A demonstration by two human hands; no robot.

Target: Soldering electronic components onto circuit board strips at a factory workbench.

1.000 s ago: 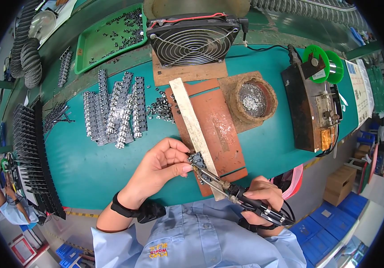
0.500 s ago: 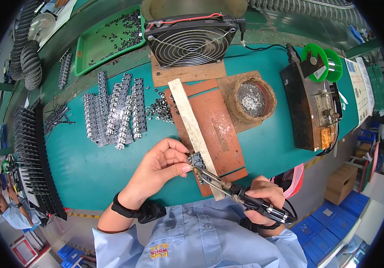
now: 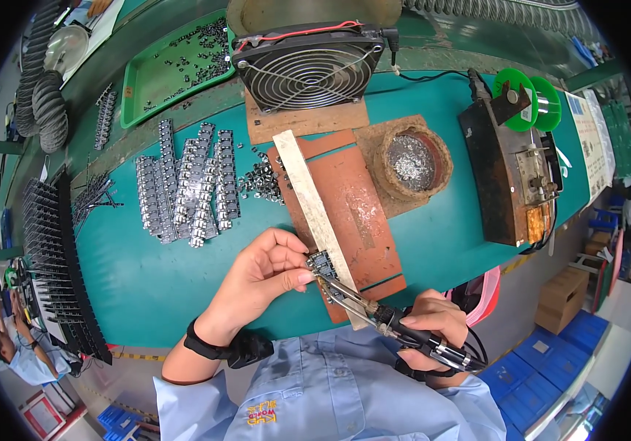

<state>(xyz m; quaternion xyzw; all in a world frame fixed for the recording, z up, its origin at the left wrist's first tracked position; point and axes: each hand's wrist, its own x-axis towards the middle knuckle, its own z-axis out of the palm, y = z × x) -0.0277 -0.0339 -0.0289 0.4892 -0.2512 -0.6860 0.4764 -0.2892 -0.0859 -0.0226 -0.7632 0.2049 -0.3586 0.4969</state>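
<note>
My right hand (image 3: pixel 433 323) grips a soldering iron (image 3: pixel 426 338) with a thin solder-feed tube along its shaft. Its tip points up and left, reaching the circuit board strip (image 3: pixel 321 263). With thumb and fingers closed, my left hand (image 3: pixel 260 275) pinches the left edge of that strip; the fingertips hide the exact contact. The strip lies against a long pale bar (image 3: pixel 312 202), which rests across a reddish-brown board (image 3: pixel 356 213). Small black components (image 3: pixel 262 180) are heaped left of the bar's upper part.
Several board strips (image 3: pixel 202 184) lie on the green mat. Beyond stand a black fan (image 3: pixel 312 77) and a green tray (image 3: pixel 161 84) of small parts. To the right are a round pot (image 3: pixel 415 165), a soldering unit (image 3: pixel 503 169) and a green solder spool (image 3: pixel 517 99). A black rack (image 3: pixel 66 272) stands left.
The view has shifted very slightly. My hands, the iron and the strip keep nearly the same places. At far left, another person has moved a little.
</note>
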